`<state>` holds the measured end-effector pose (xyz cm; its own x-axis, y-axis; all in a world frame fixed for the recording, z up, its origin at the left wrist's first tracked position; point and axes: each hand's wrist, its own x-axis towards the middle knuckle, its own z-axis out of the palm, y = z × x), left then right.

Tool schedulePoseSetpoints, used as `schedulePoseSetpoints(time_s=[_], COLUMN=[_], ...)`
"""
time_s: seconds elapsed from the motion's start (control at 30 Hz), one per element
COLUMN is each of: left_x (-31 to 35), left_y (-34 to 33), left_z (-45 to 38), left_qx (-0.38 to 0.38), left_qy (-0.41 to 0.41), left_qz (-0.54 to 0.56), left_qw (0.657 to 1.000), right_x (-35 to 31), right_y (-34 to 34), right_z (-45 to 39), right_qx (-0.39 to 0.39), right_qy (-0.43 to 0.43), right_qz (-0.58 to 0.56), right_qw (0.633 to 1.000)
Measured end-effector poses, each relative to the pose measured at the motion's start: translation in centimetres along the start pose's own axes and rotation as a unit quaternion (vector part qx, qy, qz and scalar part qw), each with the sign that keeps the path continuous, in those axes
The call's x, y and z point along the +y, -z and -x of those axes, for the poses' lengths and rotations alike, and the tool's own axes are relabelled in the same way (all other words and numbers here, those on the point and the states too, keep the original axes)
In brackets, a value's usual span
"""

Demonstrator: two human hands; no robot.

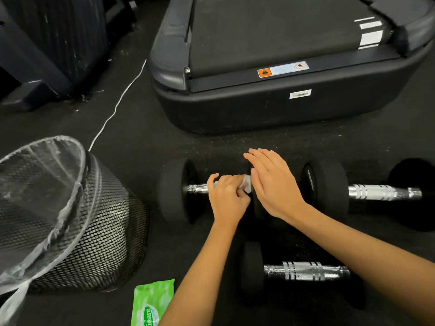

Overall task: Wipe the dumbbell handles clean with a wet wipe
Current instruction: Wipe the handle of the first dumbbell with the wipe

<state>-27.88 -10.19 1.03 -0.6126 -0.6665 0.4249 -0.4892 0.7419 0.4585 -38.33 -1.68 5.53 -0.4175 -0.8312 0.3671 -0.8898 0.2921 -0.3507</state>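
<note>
A black dumbbell [175,190] with a chrome handle lies on the dark floor at the centre. My left hand [227,196] is closed around its handle, pressing a small white wet wipe [246,185] against the bar near the right weight. My right hand [270,184] lies flat with fingers apart on top of that right weight, which it mostly hides. A second dumbbell [381,192] lies to the right. A third dumbbell [303,270] lies nearer me, partly under my right forearm.
A black mesh bin [98,231] with a clear liner stands at the left. A green wet-wipe pack [150,302] lies at the bottom edge. A treadmill base [259,107] sits just beyond the dumbbells. A white cable [117,104] runs across the floor.
</note>
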Motion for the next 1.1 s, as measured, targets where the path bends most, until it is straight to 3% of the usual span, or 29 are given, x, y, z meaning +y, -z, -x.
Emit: schedulePoseSetpoints(time_s=[0.13,0.27,0.4,0.47,0.63,0.97,1.1], left_x=[1.0,-0.9,-3.6,-3.8,-3.7,-3.7,-3.5], left_y=[0.5,3.2,3.6,2.9,2.4,2.0,2.3], left_z=[-1.6,-2.4,-0.8,0.9,4.7,5.4,3.3], left_qx=[-0.016,0.004,-0.033,-0.057,-0.047,-0.047,-0.051], left_qy=[0.06,0.029,0.013,0.019,0.056,0.083,0.097], left_qz=[-0.022,-0.137,-0.243,-0.225,-0.06,0.001,-0.024], left_qw=[0.998,0.99,0.969,0.973,0.995,0.995,0.994], right_x=[0.1,0.2,0.0,0.0,0.0,-0.1,-0.1], right_y=[0.1,0.0,0.0,0.0,0.2,0.2,0.2], right_z=[-0.2,-0.3,-0.2,-0.2,0.1,0.0,-0.1], right_qx=[-0.008,-0.012,-0.012,-0.015,-0.018,-0.015,-0.014], right_qy=[-0.003,-0.013,-0.015,-0.014,-0.018,-0.026,-0.022], right_qz=[-0.006,-0.012,-0.013,-0.014,-0.006,-0.022,-0.02], right_qw=[1.0,1.0,1.0,1.0,1.0,0.999,0.999])
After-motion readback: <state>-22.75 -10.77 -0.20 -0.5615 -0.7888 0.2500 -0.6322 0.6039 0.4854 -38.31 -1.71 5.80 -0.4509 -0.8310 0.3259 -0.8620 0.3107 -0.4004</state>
